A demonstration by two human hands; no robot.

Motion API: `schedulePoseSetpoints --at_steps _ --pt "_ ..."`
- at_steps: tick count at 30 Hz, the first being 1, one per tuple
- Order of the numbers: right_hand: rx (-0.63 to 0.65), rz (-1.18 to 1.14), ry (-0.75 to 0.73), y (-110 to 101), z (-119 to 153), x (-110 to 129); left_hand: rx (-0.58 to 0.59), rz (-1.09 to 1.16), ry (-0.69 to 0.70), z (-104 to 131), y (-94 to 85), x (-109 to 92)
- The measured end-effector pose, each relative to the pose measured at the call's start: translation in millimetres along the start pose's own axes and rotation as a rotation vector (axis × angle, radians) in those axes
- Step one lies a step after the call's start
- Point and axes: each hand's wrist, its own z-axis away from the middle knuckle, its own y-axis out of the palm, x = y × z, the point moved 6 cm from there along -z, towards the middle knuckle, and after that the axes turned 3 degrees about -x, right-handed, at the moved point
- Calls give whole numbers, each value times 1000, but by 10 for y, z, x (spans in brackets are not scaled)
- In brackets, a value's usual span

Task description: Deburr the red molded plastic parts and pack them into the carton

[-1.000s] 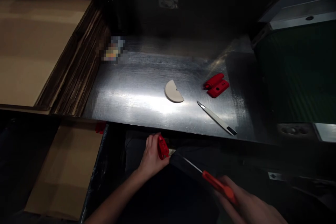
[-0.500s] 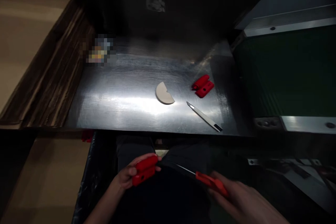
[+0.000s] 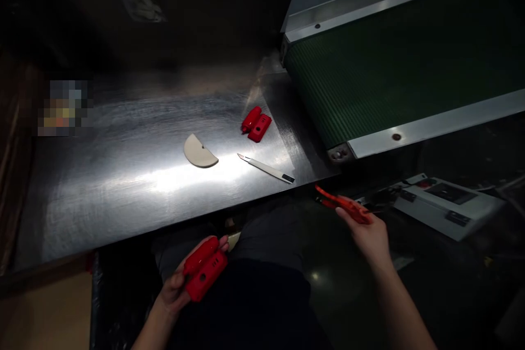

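My left hand (image 3: 175, 289) is closed around a red plastic part (image 3: 206, 269) with a rounded ridge beside a flatter block that has a round hole. My right hand (image 3: 371, 235) grips a slim orange tool (image 3: 348, 208) beyond the table's front edge; its exact kind is unclear. On the metal table (image 3: 123, 213) lies a similar red part (image 3: 256, 124). In front of it rests a craft knife (image 3: 266, 168) with a pale handle, blade pointing left. A cream half-disc (image 3: 199, 152) with a small notch lies flat to its left.
A green conveyor belt (image 3: 394, 60) with metal side rails rises at the right. Below it stands a pale grey box (image 3: 451, 202). Stacked cardboard (image 3: 10, 164) borders the table's left side. A dark plastic bag (image 3: 109, 301) hangs below the front edge.
The view has swung to the right. My right hand has moved the orange tool outward, away from the red part in my left hand. The table items lie as before.
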Motion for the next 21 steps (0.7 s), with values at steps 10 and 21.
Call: schedulePoseSetpoints --at_steps 10,21 --pt "-86 -54 3 977 -280 -214 -32 -110 107 -107 614 -106" --pt "759 42 -59 1408 1093 471 -156 -30 229 -50 778 -66"
